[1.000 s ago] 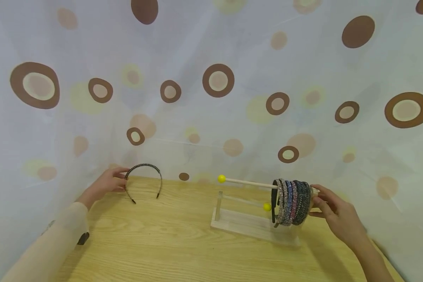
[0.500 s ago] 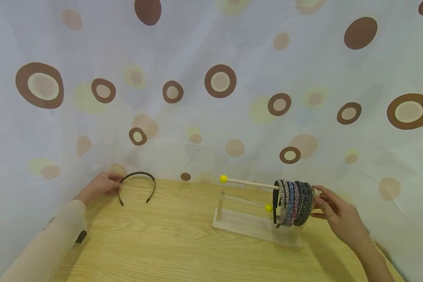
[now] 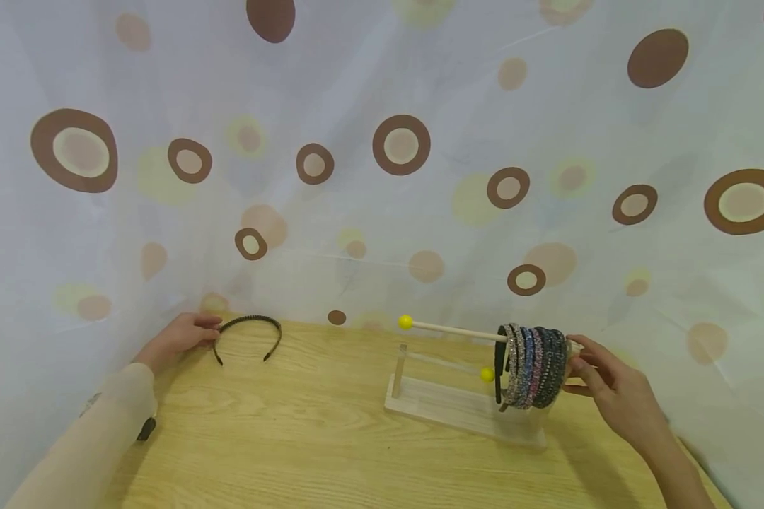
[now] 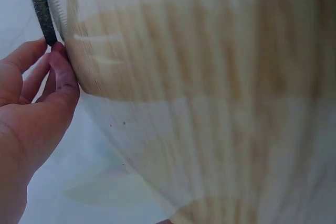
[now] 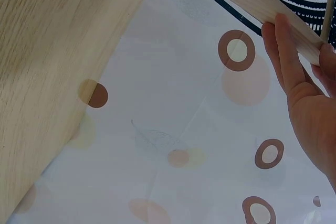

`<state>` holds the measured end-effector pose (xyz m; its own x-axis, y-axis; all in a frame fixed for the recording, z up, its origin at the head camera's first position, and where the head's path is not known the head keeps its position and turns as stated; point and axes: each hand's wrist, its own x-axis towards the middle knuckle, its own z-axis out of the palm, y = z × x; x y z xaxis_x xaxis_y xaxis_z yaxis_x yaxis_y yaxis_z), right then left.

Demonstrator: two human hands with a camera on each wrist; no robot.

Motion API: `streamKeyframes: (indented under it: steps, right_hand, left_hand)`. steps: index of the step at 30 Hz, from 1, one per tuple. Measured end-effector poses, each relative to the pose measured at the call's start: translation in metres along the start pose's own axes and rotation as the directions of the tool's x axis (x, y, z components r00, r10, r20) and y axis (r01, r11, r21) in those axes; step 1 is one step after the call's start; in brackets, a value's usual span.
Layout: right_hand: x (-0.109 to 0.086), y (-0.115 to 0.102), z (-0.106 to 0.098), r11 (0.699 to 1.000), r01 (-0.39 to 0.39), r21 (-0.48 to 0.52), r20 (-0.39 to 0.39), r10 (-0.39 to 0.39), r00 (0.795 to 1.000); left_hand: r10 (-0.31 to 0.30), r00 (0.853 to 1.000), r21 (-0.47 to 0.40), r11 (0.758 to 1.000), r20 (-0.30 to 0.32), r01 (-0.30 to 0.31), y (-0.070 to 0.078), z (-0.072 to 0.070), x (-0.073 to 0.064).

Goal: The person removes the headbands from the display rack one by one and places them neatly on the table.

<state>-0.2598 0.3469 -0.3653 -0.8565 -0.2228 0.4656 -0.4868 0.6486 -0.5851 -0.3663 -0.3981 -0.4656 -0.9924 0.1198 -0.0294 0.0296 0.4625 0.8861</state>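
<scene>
At the far left of the table, my left hand [image 3: 181, 336] pinches one side of a thin black headband [image 3: 251, 318], whose ends point toward me. The left wrist view shows the fingertips meeting at the dark headband [image 4: 43, 17]. On the right stands a wooden headband stand [image 3: 439, 403] with two yellow-tipped rods. Several glittery headbands [image 3: 528, 367], in silver, blue, pink and black, hang packed together at its right end. My right hand [image 3: 624, 396] grips the stand's right upright, with fingers and thumb on either side of the wooden post [image 5: 268, 6].
The wooden table [image 3: 293, 438] carries both the stand and the loose headband. A white sheet with brown dots [image 3: 356, 212] hangs close behind it and wraps around both sides. A black object [image 3: 146, 428] sits by the left sleeve.
My left hand has shifted the black headband left and lowered it; it now looks flatter to the table. My right hand keeps its grip on the stand, and the view has turned slightly.
</scene>
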Motion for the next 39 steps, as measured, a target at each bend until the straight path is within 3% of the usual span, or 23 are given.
streamKeyframes:
  steps: [5, 9, 13, 18, 21, 30, 34, 39]
  right_hand:
    - [0.000, 0.000, -0.001, 1.000, -0.019, 0.009, 0.000, 0.019, 1.000]
    - [0.002, 0.000, 0.000, 1.000, -0.019, -0.008, -0.002, 0.019, 1.000]
    - [0.000, -0.001, -0.002, 1.000, -0.010, 0.012, -0.013, 0.010, 1.000]
    - [-0.001, -0.001, 0.000, 0.996, -0.004, 0.086, -0.002, 0.004, 1.000]
    - [-0.001, 0.000, -0.001, 0.997, 0.004, 0.076, -0.004, -0.003, 1.000]
    - [-0.003, 0.000, 0.000, 0.994, -0.015, 0.108, 0.009, 0.014, 1.000]
    - [-0.003, -0.001, -0.001, 0.996, -0.017, 0.086, 0.004, 0.016, 1.000]
    - [-0.002, 0.001, -0.002, 0.996, -0.005, 0.093, -0.004, 0.006, 1.000]
  left_hand:
    - [0.022, 1.000, -0.007, 1.000, -0.001, -0.022, -0.001, 0.001, 0.002]
    - [0.056, 0.998, 0.098, 0.994, -0.029, -0.053, 0.007, 0.001, 0.000]
    - [0.103, 0.993, 0.173, 0.981, -0.064, -0.091, 0.029, 0.006, 0.001]
    - [0.179, 0.982, 0.140, 0.976, -0.060, -0.169, 0.060, 0.020, -0.002]
    - [0.245, 0.968, 0.139, 0.962, -0.056, -0.236, 0.084, 0.039, -0.006]
    - [0.409, 0.911, 0.006, 0.912, -0.047, -0.410, 0.159, 0.117, -0.024]
    - [0.471, 0.882, -0.033, 0.882, 0.004, -0.471, 0.188, 0.152, -0.035]
    - [0.543, 0.834, -0.018, 0.839, 0.096, -0.544, 0.209, 0.199, -0.044]
